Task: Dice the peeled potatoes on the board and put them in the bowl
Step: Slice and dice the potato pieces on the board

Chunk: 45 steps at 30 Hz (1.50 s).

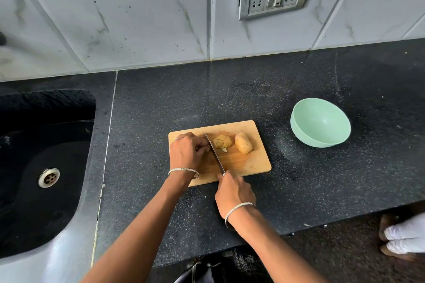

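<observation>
The right hand point(234, 193) grips the knife point(215, 154) — its blade points away across the board point(250, 163). The cut potato point(222, 141) lies just right of the blade, the left hand point(187, 151) curled just left — I cannot tell what it holds.

Head-worn wide-angle camera looks forward and down from close above the speckled black stone desk point(184, 99) toward the white tiled wall point(138, 18).

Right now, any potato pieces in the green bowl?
No, the green bowl shows only its bare inside; the cut potato and the whole potato both lie on the cutting board.
</observation>
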Each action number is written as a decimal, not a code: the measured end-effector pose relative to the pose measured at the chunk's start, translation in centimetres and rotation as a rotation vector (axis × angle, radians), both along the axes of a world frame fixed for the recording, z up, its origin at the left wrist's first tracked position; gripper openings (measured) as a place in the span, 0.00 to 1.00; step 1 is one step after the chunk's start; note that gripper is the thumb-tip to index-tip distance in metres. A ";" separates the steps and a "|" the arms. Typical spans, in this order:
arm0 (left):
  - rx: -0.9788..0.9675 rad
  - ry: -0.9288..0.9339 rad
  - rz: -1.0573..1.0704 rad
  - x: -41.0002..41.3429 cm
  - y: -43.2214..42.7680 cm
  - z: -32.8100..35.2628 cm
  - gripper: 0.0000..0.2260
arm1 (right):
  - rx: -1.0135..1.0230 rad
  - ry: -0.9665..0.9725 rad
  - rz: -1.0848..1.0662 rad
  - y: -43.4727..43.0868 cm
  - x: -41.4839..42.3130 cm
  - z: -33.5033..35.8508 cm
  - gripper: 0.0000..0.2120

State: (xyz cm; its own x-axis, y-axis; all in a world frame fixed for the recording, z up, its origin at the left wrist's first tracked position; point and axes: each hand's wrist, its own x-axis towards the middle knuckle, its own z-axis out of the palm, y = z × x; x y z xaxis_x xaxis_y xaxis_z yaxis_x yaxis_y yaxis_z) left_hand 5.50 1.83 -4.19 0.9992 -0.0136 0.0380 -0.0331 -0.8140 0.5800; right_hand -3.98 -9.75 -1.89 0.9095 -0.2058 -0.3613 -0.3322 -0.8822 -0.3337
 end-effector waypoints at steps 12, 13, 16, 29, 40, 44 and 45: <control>0.042 0.030 -0.005 0.9 0.5 0.6 0.05 | 0.044 -0.010 0.072 -0.9 -1.1 0.2 0.16; 0.048 0.030 0.013 0.8 0.3 0.8 0.05 | 0.051 -0.010 0.078 -1.2 -1.6 0.3 0.16; 0.102 0.005 0.043 0.6 0.0 0.7 0.05 | 0.045 -0.035 0.092 -2.4 -2.9 0.8 0.17; -0.009 -0.023 0.126 0.5 0.4 0.6 0.06 | 0.024 -0.033 0.110 -1.4 -1.0 1.0 0.15; -0.044 -0.017 0.099 0.1 0.7 0.5 0.05 | 0.022 -0.102 0.138 -2.6 -1.1 1.5 0.16; -0.044 0.008 0.099 0.1 0.6 0.3 0.04 | 0.194 -0.021 0.094 -2.8 -0.8 1.1 0.16; -0.040 0.010 0.103 0.2 0.7 0.2 0.04 | 0.230 -0.016 0.094 -2.9 -0.7 0.9 0.17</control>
State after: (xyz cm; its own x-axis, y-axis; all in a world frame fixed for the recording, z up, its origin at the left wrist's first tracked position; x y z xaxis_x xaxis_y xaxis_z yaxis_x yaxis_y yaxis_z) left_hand 5.67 2.53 -3.97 0.9955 0.0907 0.0265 0.0556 -0.7890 0.6119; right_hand -4.69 -12.62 -1.01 0.9266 -0.0338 -0.3745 -0.2453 -0.8093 -0.5338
